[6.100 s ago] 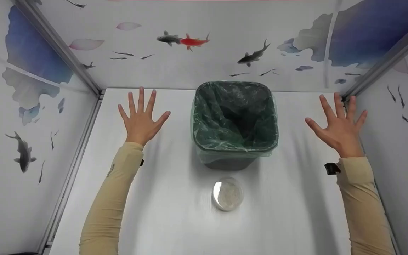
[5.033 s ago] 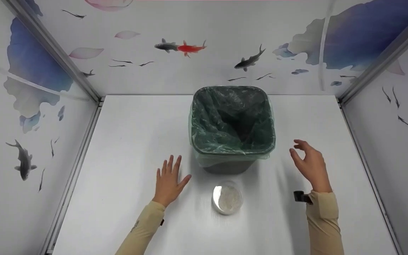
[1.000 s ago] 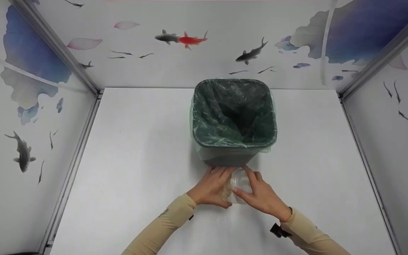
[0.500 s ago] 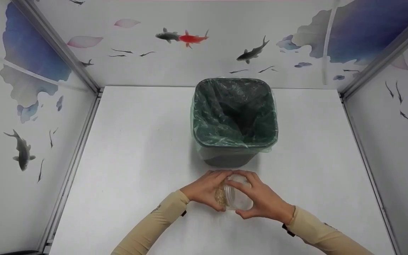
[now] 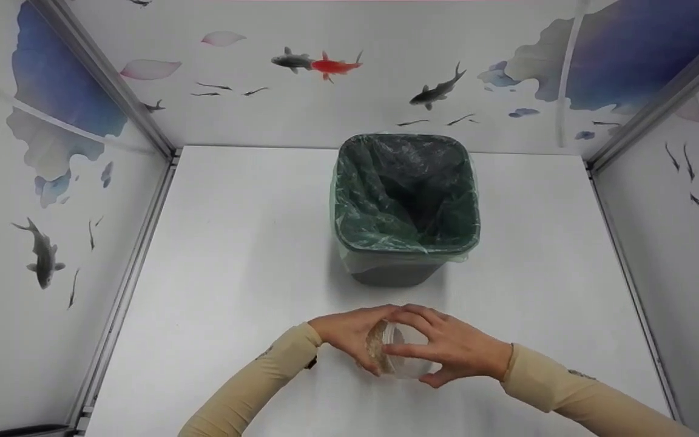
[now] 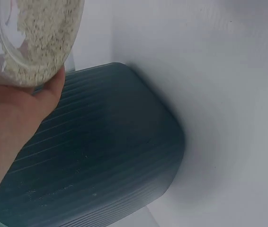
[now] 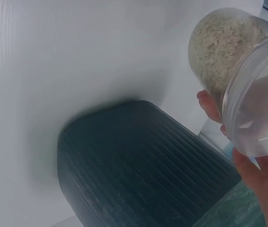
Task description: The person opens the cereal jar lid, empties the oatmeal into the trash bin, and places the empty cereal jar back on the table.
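Observation:
A clear round jar (image 5: pixel 376 345), partly filled with pale flakes or grains, is tipped on its side between the hands. My left hand (image 5: pixel 352 332) grips the jar's body from the left; its fingers show below the pale contents in the left wrist view. From the right, my right hand (image 5: pixel 462 349) holds the clear lid end (image 5: pixel 411 366), thumb and fingers spread round it. The right wrist view shows the ridged clear rim (image 7: pixel 240 87) beside the flake-filled jar (image 7: pixel 221 45). Part of the lid is hidden behind the right fingers.
A dark bin (image 5: pixel 397 276) lined with a green plastic bag (image 5: pixel 355 221) stands just beyond the hands on the white table (image 5: pixel 234 243). Printed wall panels (image 5: pixel 234 121) with fish enclose the table at the back and both sides.
Both hands came from spread apart to the jar, which was lifted and tipped sideways. Over the last second, hands and jar moved slightly toward the person, and the right fingers shifted round the lid.

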### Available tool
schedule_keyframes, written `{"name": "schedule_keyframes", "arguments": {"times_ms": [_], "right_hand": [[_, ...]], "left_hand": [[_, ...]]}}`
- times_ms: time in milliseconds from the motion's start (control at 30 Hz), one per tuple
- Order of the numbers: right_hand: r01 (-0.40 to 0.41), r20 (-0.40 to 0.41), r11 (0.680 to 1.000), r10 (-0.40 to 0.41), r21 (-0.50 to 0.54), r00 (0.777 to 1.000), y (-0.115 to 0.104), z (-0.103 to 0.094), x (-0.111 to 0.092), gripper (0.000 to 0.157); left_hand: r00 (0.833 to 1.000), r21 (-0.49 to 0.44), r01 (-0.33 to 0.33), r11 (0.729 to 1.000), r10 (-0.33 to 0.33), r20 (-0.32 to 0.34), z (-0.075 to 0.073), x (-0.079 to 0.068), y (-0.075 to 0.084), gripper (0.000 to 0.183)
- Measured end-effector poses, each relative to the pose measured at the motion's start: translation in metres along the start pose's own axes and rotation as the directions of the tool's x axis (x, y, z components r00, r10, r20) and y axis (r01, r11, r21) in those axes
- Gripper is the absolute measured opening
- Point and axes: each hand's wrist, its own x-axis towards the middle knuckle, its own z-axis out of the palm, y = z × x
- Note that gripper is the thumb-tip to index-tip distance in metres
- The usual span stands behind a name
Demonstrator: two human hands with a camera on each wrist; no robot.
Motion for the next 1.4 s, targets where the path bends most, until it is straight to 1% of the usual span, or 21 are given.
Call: {"name": "schedule_keyframes", "arguments": {"times_ms": [100,167,233,333,400,500,600,667,700,833,867,933,1033,1167,1267,1400], "right_hand": [[0.032,0.024,0.999,-0.032,-0.003,0.999,0.001,-0.001,-0.001,0.094],[0.053,0.040,0.999,-0.053,-0.003,0.998,0.002,-0.001,-0.001,0.096],[0.080,0.052,0.997,-0.079,-0.009,0.995,0.003,0.000,-0.001,0.098],[0.121,0.066,0.992,-0.119,-0.032,0.991,0.002,0.001,-0.001,0.098],[0.150,0.059,0.988,-0.147,-0.047,0.987,0.001,0.003,-0.001,0.094],[0.198,0.044,0.976,-0.195,-0.090,0.980,-0.002,0.006,0.000,0.084],[0.241,0.039,0.961,-0.238,-0.138,0.970,-0.003,0.009,0.000,0.078],[0.237,0.043,0.960,-0.233,-0.146,0.972,-0.004,0.010,-0.001,0.081],[0.219,0.043,0.966,-0.215,-0.136,0.976,-0.003,0.010,-0.002,0.084],[0.106,0.049,0.991,-0.102,-0.079,0.994,-0.002,0.012,-0.005,0.103],[0.079,0.052,0.995,-0.076,-0.059,0.996,-0.002,0.012,-0.006,0.106],[0.055,0.050,0.998,-0.053,-0.028,0.997,-0.001,0.014,-0.007,0.108],[0.057,0.032,0.998,-0.057,0.006,0.998,-0.001,0.015,-0.009,0.101],[0.055,-0.014,0.998,-0.055,0.025,0.998,0.002,0.012,-0.011,0.094],[0.020,-0.043,1.000,-0.020,0.015,0.999,0.007,0.003,-0.016,0.092],[-0.048,-0.055,0.999,0.047,-0.015,0.997,0.017,-0.008,-0.027,0.092]], "left_hand": [[0.999,-0.054,0.012,0.998,-0.011,0.036,0.000,0.001,-0.002,0.104],[0.998,-0.067,0.031,0.997,-0.027,0.061,-0.001,0.002,-0.004,0.103],[0.995,-0.074,0.038,0.997,-0.032,0.089,0.001,0.004,-0.013,0.101],[0.989,-0.083,0.063,0.995,-0.051,0.137,-0.002,0.004,-0.013,0.098],[0.984,-0.089,0.082,0.993,-0.066,0.168,-0.004,0.004,-0.012,0.097],[0.974,-0.118,0.108,0.987,-0.081,0.210,-0.005,0.003,-0.011,0.096],[0.968,-0.138,0.123,0.983,-0.088,0.234,-0.005,0.003,-0.011,0.096],[0.968,-0.143,0.136,0.980,-0.101,0.228,-0.004,0.002,-0.012,0.096],[0.970,-0.136,0.141,0.981,-0.109,0.219,-0.004,0.002,-0.012,0.098],[0.977,-0.076,0.161,0.984,-0.148,0.152,-0.003,-0.001,-0.014,0.107],[0.978,-0.062,0.163,0.985,-0.153,0.139,-0.003,-0.002,-0.014,0.109],[0.980,-0.038,0.161,0.986,-0.155,0.123,-0.003,-0.002,-0.014,0.110],[0.981,-0.037,0.164,0.986,-0.159,0.115,-0.003,-0.002,-0.014,0.106],[0.980,-0.105,0.180,0.978,-0.170,0.102,-0.005,-0.005,-0.016,0.099],[0.983,-0.133,0.175,0.976,-0.167,0.073,-0.007,-0.011,-0.020,0.097],[0.983,-0.120,0.182,0.976,-0.180,0.027,-0.009,-0.021,-0.024,0.099]]}}
